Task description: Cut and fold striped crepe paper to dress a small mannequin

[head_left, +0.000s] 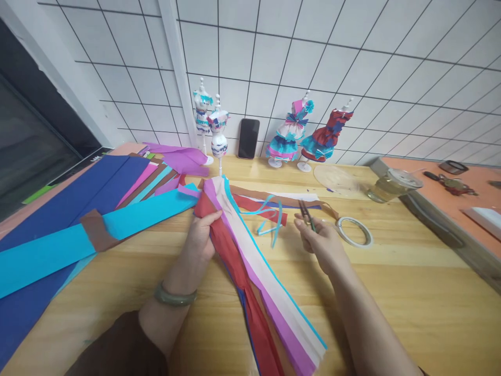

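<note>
My left hand (201, 232), with a green bangle at its wrist, is closed on the upper end of a layered bundle of paper strips (254, 261) in red, purple, white, brown, with blue edges. The bundle fans down toward the front edge of the view. To its right, my right hand (319, 240) holds small dark scissors (307, 215), their tips pointing up and away. Between the hands lie curled light-blue strips (273, 219) and a red strip (260, 208). A roll of white tape (355, 232) is just right of my right hand.
Long blue and coloured papers (70, 209) cover the left side. Two dressed mini mannequins (287, 133) and two partly covered ones (219, 137) flank a phone (249, 138) at the wall. A glass jar (393, 185) and keys (456, 185) are at right.
</note>
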{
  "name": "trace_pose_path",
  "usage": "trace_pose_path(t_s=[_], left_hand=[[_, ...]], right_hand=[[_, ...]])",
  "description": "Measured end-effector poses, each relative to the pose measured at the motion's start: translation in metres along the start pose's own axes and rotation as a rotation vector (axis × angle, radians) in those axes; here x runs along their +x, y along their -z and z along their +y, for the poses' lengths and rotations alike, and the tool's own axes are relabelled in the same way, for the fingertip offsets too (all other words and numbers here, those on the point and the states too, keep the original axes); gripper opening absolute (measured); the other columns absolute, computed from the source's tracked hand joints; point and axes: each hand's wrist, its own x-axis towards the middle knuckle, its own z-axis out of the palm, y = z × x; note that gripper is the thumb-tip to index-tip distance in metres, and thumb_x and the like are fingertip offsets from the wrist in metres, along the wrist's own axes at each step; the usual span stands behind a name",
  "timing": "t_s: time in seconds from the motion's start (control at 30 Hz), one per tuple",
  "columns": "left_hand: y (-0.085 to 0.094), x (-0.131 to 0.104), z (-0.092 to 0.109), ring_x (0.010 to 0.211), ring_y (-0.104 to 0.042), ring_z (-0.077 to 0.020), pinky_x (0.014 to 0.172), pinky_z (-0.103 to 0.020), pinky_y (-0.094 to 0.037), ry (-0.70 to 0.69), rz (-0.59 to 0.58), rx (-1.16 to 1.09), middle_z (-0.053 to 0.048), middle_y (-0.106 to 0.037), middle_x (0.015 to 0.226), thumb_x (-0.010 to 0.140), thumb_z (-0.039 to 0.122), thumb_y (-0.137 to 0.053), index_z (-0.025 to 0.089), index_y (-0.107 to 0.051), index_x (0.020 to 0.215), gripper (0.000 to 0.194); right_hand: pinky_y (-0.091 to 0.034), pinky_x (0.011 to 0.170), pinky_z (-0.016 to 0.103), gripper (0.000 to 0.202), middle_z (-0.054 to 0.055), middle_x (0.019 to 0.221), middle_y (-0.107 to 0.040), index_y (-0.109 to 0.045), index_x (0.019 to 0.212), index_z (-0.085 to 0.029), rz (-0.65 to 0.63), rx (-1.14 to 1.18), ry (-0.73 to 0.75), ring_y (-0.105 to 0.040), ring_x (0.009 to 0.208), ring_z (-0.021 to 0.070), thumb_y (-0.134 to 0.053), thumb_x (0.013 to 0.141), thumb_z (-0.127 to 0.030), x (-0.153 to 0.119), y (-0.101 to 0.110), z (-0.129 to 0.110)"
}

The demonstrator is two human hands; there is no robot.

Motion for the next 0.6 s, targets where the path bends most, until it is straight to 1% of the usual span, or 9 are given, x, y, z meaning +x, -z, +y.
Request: trace_pose_path(t_s=[0.07,0.1,0.17,0.27,0.33,0.4,0.47,0.5,0.6], left_hand=[[-0.003,-0.003,-0.005,0.081,-0.065,-0.0191,0.082,-0.032,-0.05,0.009,0.004,-0.003,-0.002,-0.07,0.086,0.064,0.002,-0.06,0.02,-0.057,0.108,0.047],[-0.004,-0.005,-0.008,0.081,-0.065,-0.0195,0.081,-0.033,-0.05,0.015,-0.002,-0.007,-0.001,-0.07,0.087,0.063,0.002,-0.06,0.021,-0.056,0.109,0.05],[-0.006,-0.009,-0.015,0.082,-0.065,-0.02,0.081,-0.034,-0.05,0.041,-0.015,-0.01,-0.001,-0.07,0.088,0.062,0.003,-0.062,0.023,-0.055,0.111,0.053],[-0.007,-0.014,-0.025,0.082,-0.065,-0.0206,0.082,-0.035,-0.05,0.08,-0.042,0.01,-0.002,-0.07,0.089,0.062,0.005,-0.064,0.021,-0.056,0.109,0.05],[-0.008,-0.017,-0.031,0.084,-0.064,-0.0215,0.082,-0.036,-0.049,0.084,-0.081,0.019,-0.003,-0.069,0.092,0.062,0.008,-0.065,0.021,-0.056,0.108,0.048],[-0.01,-0.021,-0.034,0.087,-0.063,-0.0229,0.083,-0.039,-0.048,0.087,-0.12,0.02,-0.005,-0.069,0.094,0.063,0.01,-0.066,0.02,-0.056,0.108,0.047],[-0.012,-0.025,-0.036,0.088,-0.063,-0.0243,0.083,-0.04,-0.048,0.107,-0.143,0.024,-0.006,-0.068,0.096,0.063,0.012,-0.066,0.018,-0.057,0.106,0.044],[-0.013,-0.027,-0.037,0.089,-0.063,-0.0248,0.083,-0.04,-0.047,0.122,-0.155,0.026,-0.007,-0.068,0.096,0.063,0.013,-0.066,0.017,-0.057,0.105,0.043],[-0.016,-0.032,-0.036,0.091,-0.062,-0.0261,0.083,-0.04,-0.047,0.163,-0.194,0.024,-0.008,-0.068,0.097,0.063,0.014,-0.066,0.016,-0.058,0.104,0.041]], right_hand=[[-0.014,0.037,0.019,0.037,-0.01,0.05,-0.022,-0.052,0.098,-0.018,0.083,0.163,0.037,-0.019,0.039,0.0044,-0.062,0.071,-0.041,0.001,-0.002,0.001],[-0.014,0.037,0.019,0.034,-0.011,0.05,-0.022,-0.051,0.096,-0.019,0.093,0.215,0.055,-0.018,0.038,0.0043,-0.062,0.072,-0.04,0.001,-0.004,0.002],[-0.016,0.037,0.019,0.027,-0.01,0.05,-0.024,-0.051,0.089,-0.02,0.076,0.239,0.089,-0.02,0.038,0.0043,-0.061,0.073,-0.039,-0.003,-0.012,0.003],[-0.022,0.039,0.02,0.025,-0.007,0.054,-0.035,-0.049,0.078,-0.02,0.032,0.126,0.138,-0.029,0.042,0.0054,-0.062,0.072,-0.039,-0.012,-0.027,0.005],[-0.031,0.045,0.021,0.025,-0.004,0.061,-0.045,-0.049,0.075,-0.019,0.004,0.031,0.191,-0.039,0.05,0.0078,-0.065,0.07,-0.037,-0.019,-0.038,0.005],[-0.036,0.054,0.023,0.024,-0.001,0.071,-0.053,-0.05,0.075,-0.019,-0.043,-0.028,0.23,-0.047,0.061,0.0109,-0.065,0.069,-0.036,-0.024,-0.046,0.006],[-0.038,0.059,0.024,0.024,0.002,0.077,-0.055,-0.05,0.077,-0.019,-0.086,-0.052,0.238,-0.049,0.067,0.0128,-0.065,0.069,-0.035,-0.027,-0.051,0.006],[-0.038,0.059,0.024,0.025,0.002,0.078,-0.055,-0.05,0.079,-0.019,-0.099,-0.059,0.23,-0.049,0.067,0.0128,-0.065,0.069,-0.035,-0.028,-0.053,0.006],[-0.034,0.054,0.023,0.025,-0.002,0.069,-0.049,-0.047,0.077,-0.019,-0.111,-0.069,0.203,-0.045,0.059,0.0111,-0.064,0.069,-0.035,-0.029,-0.055,0.008]])
